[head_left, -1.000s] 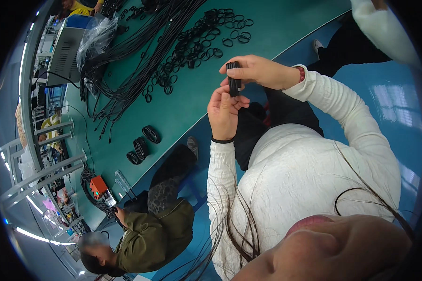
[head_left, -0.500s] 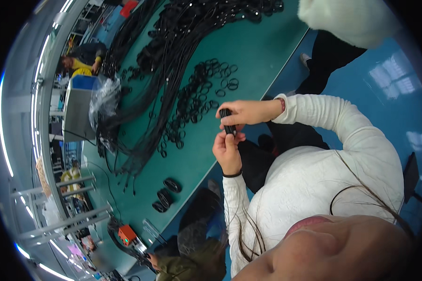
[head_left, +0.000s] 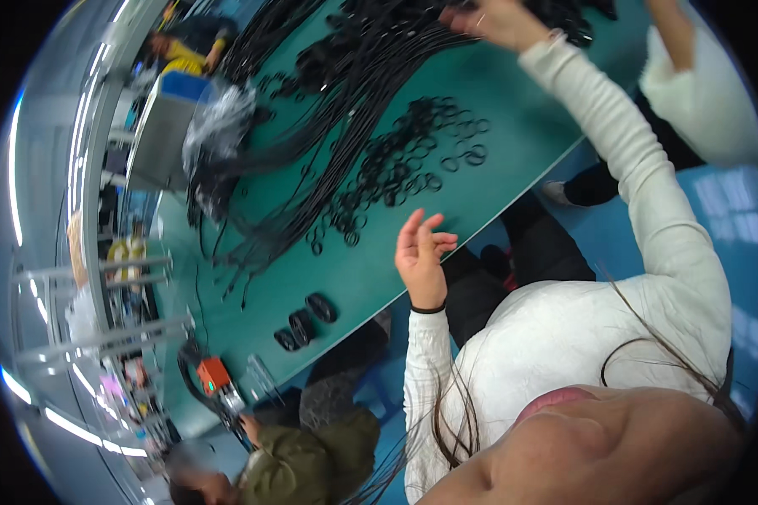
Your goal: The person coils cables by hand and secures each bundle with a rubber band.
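at the far end of the green table (head_left: 379, 278), the right hand (head_left: 501, 21) reaches into the bundle of black cables (head_left: 345, 76), its fingers hidden, so their grip cannot be told. the left hand (head_left: 421, 252) hovers empty, fingers loosely spread, just beside loose black rings (head_left: 404, 164) kept within reach; three black oval parts (head_left: 305, 320) lie nearer the edge.

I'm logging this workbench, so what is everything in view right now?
table: one, green, across the middle
cords: many, black, spread over the table's far part
rings: many, black, loose pile mid-table
oval parts: three, black, in a row near the table's edge
plastic bag: one, clear, beside the cords
co-worker: one, olive jacket, lower edge
left hand: open, empty, at the table's edge
right hand: reaching into the cords, grip unclear
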Demonstrator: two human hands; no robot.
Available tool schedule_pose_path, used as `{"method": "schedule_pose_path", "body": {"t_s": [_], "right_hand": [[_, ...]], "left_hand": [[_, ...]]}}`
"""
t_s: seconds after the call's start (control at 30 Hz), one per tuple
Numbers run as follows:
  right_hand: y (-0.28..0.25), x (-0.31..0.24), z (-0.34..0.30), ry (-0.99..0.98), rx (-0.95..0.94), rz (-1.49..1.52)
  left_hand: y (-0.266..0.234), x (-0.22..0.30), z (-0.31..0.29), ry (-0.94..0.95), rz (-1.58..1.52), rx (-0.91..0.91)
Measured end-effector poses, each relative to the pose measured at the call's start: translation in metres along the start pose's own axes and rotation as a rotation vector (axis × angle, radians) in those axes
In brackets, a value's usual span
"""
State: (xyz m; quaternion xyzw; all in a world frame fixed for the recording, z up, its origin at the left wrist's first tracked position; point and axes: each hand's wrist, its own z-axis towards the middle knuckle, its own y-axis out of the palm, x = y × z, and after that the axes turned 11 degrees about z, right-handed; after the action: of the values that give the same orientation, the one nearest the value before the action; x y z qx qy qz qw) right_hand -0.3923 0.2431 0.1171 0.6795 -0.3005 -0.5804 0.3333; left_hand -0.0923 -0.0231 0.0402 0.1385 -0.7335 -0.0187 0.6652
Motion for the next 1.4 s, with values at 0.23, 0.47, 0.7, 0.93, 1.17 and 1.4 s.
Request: {"method": "schedule_pose_path", "body": {"t_s": [0.23,0.47,0.7,0.93,1.17,1.4], "right_hand": [[0.074,0.131,-0.003,0.003,-0.419,-0.953],[0.14,0.293,-0.012,-0.45,-1.132,-1.509],[0.162,0.332,-0.013,-0.428,-1.352,-1.764],[0.169,0.34,-0.039,-0.384,-1.255,-1.638],[0.188,0.34,-0.027,-0.331,-1.182,-1.653],[0.234,0.295,0.003,-0.639,-0.828,-1.537]], "left_hand": [[-0.018,-0.008,-0.014,-0.05,0.058,0.118],[-0.026,0.001,-0.032,0.027,0.186,0.124],[-0.058,0.004,-0.043,0.041,0.194,0.197],[-0.069,0.001,-0.042,0.08,0.182,0.156],[-0.076,-0.001,-0.053,0.094,0.161,0.185],[-0.082,-0.009,-0.056,0.046,0.147,0.18]]}}
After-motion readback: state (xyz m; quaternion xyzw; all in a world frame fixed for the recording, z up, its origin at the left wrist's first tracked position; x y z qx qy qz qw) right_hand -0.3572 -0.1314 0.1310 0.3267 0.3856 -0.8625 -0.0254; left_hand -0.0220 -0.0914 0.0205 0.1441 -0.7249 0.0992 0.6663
